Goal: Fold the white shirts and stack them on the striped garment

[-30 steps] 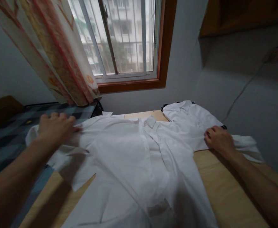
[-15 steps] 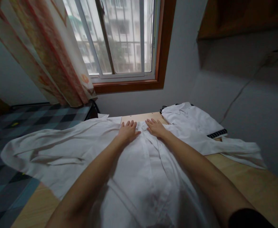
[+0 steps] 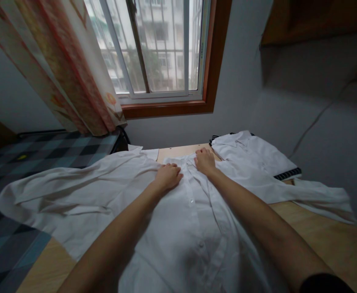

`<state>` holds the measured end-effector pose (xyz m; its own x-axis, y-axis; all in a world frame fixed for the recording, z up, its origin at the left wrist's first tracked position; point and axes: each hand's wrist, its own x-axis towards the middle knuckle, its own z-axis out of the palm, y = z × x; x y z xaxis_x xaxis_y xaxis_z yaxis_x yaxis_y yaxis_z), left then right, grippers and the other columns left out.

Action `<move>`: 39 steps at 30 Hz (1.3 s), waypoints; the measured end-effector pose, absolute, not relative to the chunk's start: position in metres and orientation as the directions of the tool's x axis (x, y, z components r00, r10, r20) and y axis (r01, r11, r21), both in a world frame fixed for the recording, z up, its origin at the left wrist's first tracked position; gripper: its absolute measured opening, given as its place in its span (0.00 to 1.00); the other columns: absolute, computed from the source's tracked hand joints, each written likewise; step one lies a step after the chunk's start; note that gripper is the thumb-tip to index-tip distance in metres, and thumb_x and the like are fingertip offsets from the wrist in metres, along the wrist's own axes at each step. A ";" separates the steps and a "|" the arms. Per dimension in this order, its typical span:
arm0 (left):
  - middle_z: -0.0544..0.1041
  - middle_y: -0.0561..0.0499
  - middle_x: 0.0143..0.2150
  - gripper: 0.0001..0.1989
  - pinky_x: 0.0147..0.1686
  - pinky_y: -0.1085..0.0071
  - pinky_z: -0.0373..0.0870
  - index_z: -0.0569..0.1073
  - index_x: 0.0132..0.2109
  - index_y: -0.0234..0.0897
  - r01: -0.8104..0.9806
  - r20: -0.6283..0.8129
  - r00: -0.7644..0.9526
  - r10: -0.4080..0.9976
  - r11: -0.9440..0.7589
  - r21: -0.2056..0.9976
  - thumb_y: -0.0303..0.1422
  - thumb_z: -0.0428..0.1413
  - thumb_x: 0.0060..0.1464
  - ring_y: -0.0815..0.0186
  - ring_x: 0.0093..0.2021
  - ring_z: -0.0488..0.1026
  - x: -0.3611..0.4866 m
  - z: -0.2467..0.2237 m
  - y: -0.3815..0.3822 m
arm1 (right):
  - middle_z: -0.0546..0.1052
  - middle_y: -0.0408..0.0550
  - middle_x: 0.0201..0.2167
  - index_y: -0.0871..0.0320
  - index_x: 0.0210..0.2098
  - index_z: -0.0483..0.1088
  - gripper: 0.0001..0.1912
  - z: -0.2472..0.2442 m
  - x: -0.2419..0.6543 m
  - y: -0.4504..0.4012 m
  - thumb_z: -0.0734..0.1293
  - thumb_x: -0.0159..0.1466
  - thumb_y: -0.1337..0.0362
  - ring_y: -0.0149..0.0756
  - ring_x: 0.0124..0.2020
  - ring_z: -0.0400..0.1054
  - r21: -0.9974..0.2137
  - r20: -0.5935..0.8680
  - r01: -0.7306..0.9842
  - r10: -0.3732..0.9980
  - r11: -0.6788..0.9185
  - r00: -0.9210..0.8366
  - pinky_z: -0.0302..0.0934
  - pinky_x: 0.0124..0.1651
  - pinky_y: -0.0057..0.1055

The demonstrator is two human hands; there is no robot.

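Note:
A white button-up shirt (image 3: 172, 228) lies spread out on a wooden table, its collar at the far end and its sleeves reaching out to both sides. Just below the collar, my left hand (image 3: 168, 176) rests on the cloth with its fingers curled into it. My right hand (image 3: 205, 161) is closed on the fabric at the right side of the collar, fingers bent. The button strip runs down between my forearms. Some of the cloth under my fingers is hidden.
A folded white garment (image 3: 251, 154) with black-striped trim lies at the table's back right. To the left is a bed with a checked cover (image 3: 83, 144), partly under the left sleeve. Behind are a curtain (image 3: 65, 69) and a barred window (image 3: 163, 53). The wooden tabletop (image 3: 315, 232) shows at right.
Both hands lay flatter with fingers spread; now their fingers are curled into the shirt. My left hand has come slightly nearer, and the collar area is more bunched between the hands.

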<state>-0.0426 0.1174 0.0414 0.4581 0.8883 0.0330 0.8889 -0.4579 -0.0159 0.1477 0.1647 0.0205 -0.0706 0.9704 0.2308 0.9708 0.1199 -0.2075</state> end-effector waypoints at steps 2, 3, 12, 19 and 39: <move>0.78 0.41 0.48 0.16 0.47 0.60 0.66 0.79 0.42 0.39 0.925 0.002 0.376 0.926 -0.376 0.046 0.39 0.48 0.59 0.53 0.49 0.74 -0.039 0.049 0.127 | 0.73 0.59 0.50 0.59 0.49 0.69 0.16 0.028 0.138 0.162 0.60 0.67 0.58 0.46 0.51 0.66 -0.273 0.172 0.951 0.980 0.143 -0.098 0.58 0.53 0.37; 0.78 0.40 0.47 0.16 0.46 0.60 0.67 0.78 0.43 0.38 0.947 0.003 0.313 0.950 -0.312 0.073 0.39 0.49 0.58 0.52 0.48 0.74 -0.037 0.052 0.133 | 0.74 0.57 0.48 0.59 0.47 0.70 0.16 0.029 0.132 0.161 0.61 0.67 0.55 0.45 0.49 0.67 -0.298 0.133 0.943 0.985 0.147 -0.111 0.59 0.50 0.36; 0.79 0.42 0.46 0.14 0.43 0.63 0.68 0.74 0.50 0.40 0.971 0.171 0.043 0.984 -0.082 0.225 0.34 0.53 0.57 0.54 0.46 0.76 -0.008 0.029 0.162 | 0.73 0.59 0.46 0.63 0.48 0.69 0.16 0.008 0.102 0.150 0.61 0.66 0.58 0.46 0.47 0.68 -0.225 0.276 0.972 0.961 0.073 -0.009 0.63 0.44 0.36; 0.79 0.46 0.42 0.09 0.39 0.67 0.66 0.78 0.41 0.41 0.935 0.333 0.022 0.943 -0.137 0.328 0.34 0.52 0.59 0.59 0.42 0.75 -0.011 0.011 0.156 | 0.75 0.57 0.43 0.61 0.43 0.72 0.10 0.002 0.110 0.153 0.61 0.66 0.66 0.42 0.44 0.69 -0.271 0.312 0.954 0.949 0.126 -0.037 0.61 0.43 0.33; 0.78 0.51 0.29 0.04 0.34 0.72 0.68 0.75 0.32 0.36 0.515 0.432 -0.197 0.880 -0.282 0.810 0.27 0.57 0.46 0.66 0.30 0.74 0.000 0.001 0.150 | 0.73 0.44 0.26 0.58 0.28 0.72 0.08 -0.018 0.121 0.151 0.64 0.58 0.61 0.34 0.27 0.65 -0.809 0.485 0.454 0.860 0.373 0.157 0.59 0.34 0.29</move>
